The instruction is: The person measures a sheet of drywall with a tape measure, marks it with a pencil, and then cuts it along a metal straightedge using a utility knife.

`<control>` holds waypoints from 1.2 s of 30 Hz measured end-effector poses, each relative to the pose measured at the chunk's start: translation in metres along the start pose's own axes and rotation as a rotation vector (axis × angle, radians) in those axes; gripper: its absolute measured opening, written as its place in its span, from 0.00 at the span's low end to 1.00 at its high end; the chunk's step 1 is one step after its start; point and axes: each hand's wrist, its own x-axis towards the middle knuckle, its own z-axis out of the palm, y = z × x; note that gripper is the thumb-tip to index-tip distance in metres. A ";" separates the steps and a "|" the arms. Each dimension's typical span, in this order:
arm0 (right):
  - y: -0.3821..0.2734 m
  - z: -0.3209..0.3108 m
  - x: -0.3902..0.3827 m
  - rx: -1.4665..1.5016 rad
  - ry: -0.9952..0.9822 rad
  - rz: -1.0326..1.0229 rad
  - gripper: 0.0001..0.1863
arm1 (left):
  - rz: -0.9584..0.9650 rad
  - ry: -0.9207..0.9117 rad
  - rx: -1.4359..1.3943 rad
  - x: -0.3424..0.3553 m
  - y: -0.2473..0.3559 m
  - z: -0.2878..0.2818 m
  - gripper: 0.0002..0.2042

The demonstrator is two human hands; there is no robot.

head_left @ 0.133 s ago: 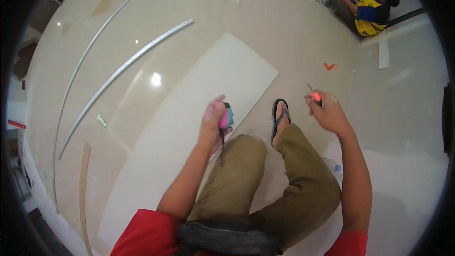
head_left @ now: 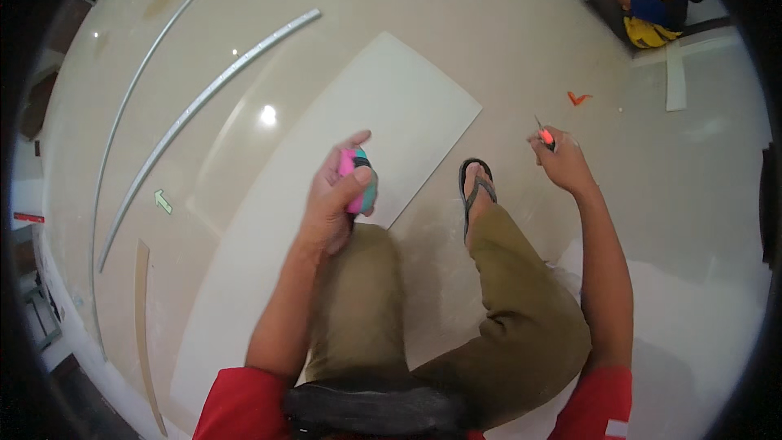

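My left hand (head_left: 330, 195) grips a pink and teal tape measure (head_left: 355, 182) with a black part, held above my knee and a large pale board (head_left: 415, 98) lying on the floor. My right hand (head_left: 560, 159) is closed on a small orange and black handled tool (head_left: 546, 138) with a thin metal tip, held out to the right of the board, near my sandalled foot (head_left: 476, 183).
Two long curved-looking metal strips (head_left: 208, 118) and a narrow tan strip (head_left: 142, 326) lie at the left on the glossy floor (head_left: 521, 49). Orange offcuts (head_left: 578, 98) lie at the right. A person (head_left: 652, 12) in yellow and dark blue sits at the back right near a pale strip (head_left: 675, 85).
My left hand has moved left and up, turning the tape measure. My right hand has risen slightly. My left knee appears further left.
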 end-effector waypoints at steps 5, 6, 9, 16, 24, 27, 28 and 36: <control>0.066 0.112 0.108 0.130 -0.115 0.172 0.16 | 0.017 -0.003 -0.008 0.034 0.017 -0.026 0.31; 0.090 0.136 0.129 0.066 -0.104 0.056 0.17 | -0.031 0.100 -0.127 0.042 0.011 -0.027 0.29; 0.084 0.170 0.197 0.011 -0.161 -0.137 0.18 | -0.072 0.288 -0.379 0.045 0.002 -0.036 0.25; -0.032 0.202 0.365 -0.053 -0.126 -0.257 0.24 | 0.242 0.720 -0.830 -0.003 0.025 -0.009 0.26; -0.130 0.212 0.466 -0.037 -0.201 -0.141 0.31 | 0.592 1.118 -0.607 -0.083 0.049 0.083 0.26; -0.115 0.231 0.500 -0.044 -0.123 -0.100 0.33 | 0.538 1.367 -0.702 -0.092 0.070 0.128 0.25; -0.109 0.237 0.513 -0.019 -0.046 -0.057 0.34 | 0.546 1.378 -0.719 -0.092 0.074 0.142 0.25; -0.130 0.235 0.479 -0.183 -0.118 -0.146 0.35 | 0.695 1.248 -0.829 -0.043 0.043 0.160 0.28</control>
